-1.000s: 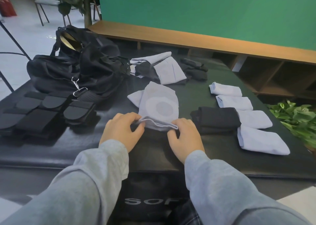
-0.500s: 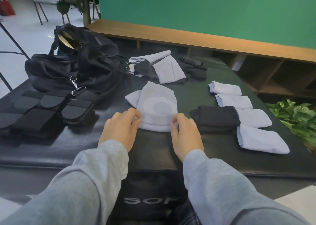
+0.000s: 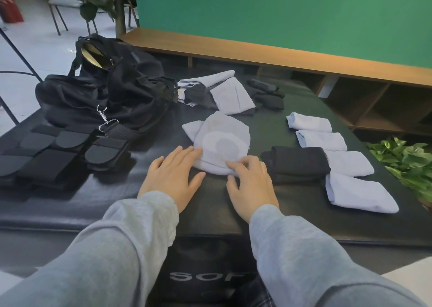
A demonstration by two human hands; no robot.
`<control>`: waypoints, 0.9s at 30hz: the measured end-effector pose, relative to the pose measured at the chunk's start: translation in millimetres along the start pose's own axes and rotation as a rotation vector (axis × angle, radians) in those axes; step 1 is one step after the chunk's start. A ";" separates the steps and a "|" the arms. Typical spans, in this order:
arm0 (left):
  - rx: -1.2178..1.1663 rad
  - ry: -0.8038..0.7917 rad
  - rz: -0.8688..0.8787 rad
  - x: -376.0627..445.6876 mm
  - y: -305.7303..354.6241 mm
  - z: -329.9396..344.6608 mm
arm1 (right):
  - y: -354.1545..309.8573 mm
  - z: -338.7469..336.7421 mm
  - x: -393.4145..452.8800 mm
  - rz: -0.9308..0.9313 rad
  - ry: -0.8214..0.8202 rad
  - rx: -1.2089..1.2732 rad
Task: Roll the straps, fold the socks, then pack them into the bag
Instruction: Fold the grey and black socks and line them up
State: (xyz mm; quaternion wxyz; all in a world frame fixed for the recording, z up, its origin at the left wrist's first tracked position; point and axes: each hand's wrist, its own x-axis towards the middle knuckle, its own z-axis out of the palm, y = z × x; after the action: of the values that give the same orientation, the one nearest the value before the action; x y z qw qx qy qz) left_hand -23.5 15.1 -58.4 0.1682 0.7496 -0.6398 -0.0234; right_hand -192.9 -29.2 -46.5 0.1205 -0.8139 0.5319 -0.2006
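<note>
Sock (image 3: 222, 148) sits just ahead of both hands on the mat (image 3: 210, 208), folded edge nearest them. Left hand (image 3: 171, 178) flat, fingers straight, tips pressing the sock's near-left edge. Right hand (image 3: 251, 185) loosely curled, fingertips on the near-right edge; pinch or press, cannot tell. Risk: let go uneven and the fold springs open or skews. Dark pair (image 3: 295, 163) lies just right of the right hand, easy to snag.

Both arms wear long, loose light-grey sweatshirt sleeves (image 3: 121, 248) of soft knit fabric, ending in plain cuffs at the wrists; both hands are bare.
</note>
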 end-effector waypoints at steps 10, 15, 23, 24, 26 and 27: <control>-0.052 -0.137 0.119 30.1 -5.6 -6.7 | 4.9 1.6 1.7 0.109 0.112 0.186; -0.009 -0.216 0.103 53.9 -10.4 -6.9 | 5.9 3.7 1.9 0.096 0.114 0.180; 0.083 -0.225 0.071 74.3 -7.5 -8.5 | 5.2 1.3 0.9 0.096 0.111 0.211; 0.113 -0.222 0.078 77.6 -7.8 -9.4 | 5.3 1.5 0.7 0.091 0.113 0.217; 0.186 -0.203 0.086 82.6 -7.9 -10.2 | 6.4 1.7 -0.1 0.076 0.113 0.236; 0.223 -0.189 0.078 84.3 -8.8 -9.9 | 7.2 1.6 -0.8 0.067 0.112 0.243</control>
State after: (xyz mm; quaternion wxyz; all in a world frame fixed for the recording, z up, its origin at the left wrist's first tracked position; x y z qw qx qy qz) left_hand 2.5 -63.1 -36.4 0.0237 0.7327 -0.6799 -0.0164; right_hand -198.3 -31.4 -51.0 0.1949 -0.7627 0.5363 -0.3044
